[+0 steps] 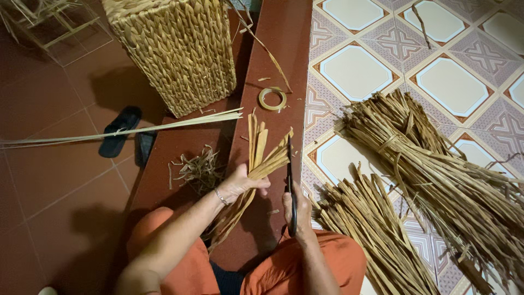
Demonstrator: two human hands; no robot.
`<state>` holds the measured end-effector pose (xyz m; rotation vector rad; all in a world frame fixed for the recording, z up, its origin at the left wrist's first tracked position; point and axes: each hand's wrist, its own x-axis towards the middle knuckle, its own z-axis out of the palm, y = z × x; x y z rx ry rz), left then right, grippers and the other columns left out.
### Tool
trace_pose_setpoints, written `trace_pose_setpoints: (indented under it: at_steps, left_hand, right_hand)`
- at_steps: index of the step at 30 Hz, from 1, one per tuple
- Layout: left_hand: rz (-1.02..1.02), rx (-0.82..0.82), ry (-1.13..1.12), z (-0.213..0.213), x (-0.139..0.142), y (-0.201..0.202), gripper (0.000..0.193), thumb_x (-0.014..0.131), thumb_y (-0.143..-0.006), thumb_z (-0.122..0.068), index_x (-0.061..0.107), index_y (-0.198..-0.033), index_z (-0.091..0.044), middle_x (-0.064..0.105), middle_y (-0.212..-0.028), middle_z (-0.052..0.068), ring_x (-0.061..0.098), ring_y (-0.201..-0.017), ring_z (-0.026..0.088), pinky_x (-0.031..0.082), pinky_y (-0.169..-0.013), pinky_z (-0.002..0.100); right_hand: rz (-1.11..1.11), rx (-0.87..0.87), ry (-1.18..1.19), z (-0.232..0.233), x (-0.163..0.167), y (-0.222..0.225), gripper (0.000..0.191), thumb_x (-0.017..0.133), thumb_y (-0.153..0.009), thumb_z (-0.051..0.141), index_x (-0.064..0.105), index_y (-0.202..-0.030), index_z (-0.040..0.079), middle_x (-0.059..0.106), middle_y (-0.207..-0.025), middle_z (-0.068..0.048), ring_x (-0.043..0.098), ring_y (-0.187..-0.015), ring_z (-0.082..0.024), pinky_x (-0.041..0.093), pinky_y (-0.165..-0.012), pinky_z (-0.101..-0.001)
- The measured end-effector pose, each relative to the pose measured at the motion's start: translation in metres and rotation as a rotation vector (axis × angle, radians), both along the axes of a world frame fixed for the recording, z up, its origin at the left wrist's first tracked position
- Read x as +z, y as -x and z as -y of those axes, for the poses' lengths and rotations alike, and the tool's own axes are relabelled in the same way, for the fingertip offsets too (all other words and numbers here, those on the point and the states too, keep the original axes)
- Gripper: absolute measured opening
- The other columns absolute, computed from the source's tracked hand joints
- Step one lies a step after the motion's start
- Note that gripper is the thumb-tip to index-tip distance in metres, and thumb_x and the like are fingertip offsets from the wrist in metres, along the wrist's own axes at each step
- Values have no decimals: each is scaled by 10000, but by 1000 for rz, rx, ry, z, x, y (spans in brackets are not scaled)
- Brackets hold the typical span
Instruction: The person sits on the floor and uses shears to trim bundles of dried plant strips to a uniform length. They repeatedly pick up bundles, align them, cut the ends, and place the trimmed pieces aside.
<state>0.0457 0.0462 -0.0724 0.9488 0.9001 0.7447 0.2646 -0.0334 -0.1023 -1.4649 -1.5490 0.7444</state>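
Head camera, looking down at a seated person's lap and two bare hands over a dark red step.

The left hand [240,184] is closed around a bunch of flat dried straw strips [256,164], fingers wrapped over the middle of the bunch. The strips fan upward and away from that hand, and their lower ends trail down toward the knee in orange cloth.

The right hand [297,210] is closed on the handles of black scissors [290,180]. The blades point up and away from this hand, and their tips sit at the top edge of the fanned strips, touching or nearly touching them; whether the blades are parted cannot be told.

Just beyond the left hand, toward its outer side, lies a small heap of curled straw offcuts [199,168], which suggests some trimming is already done. To the outer side of the right hand, on the patterned floor tiles [355,71], lie two large tied bundles of straw [431,164], apparently untrimmed, so much seems left.

Farther ahead of both hands sits a roll of tape [272,99], and beyond it a woven basket [174,49]. Long pale reeds [120,131] stretch away past the left hand, above a black sandal [120,130].
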Motion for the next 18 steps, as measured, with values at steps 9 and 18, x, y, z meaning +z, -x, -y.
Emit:
trace_pose_setpoints:
  at_steps: [9,18]
  left_hand:
    - [3,44,-30,-4,-2,4,338,838,-828,-185,702,-1038,43,707,-847,97,666,-676,132,574,-595,262]
    - [-117,276,-67,-5,0,-1,362,876,-754,-179,709,-999,29,745,-913,92,705,-741,140,617,-627,279]
  right_hand:
    - [-51,44,-31,-2,2,2,602,366,-1068,492,527,-1418,29,615,-745,-38,619,-654,-144,508,-598,-312]
    - [-241,192,241,-3,-19,4,702,256,-1004,588,547,-1338,43,579,-723,6,521,-512,-106,470,-419,-285]
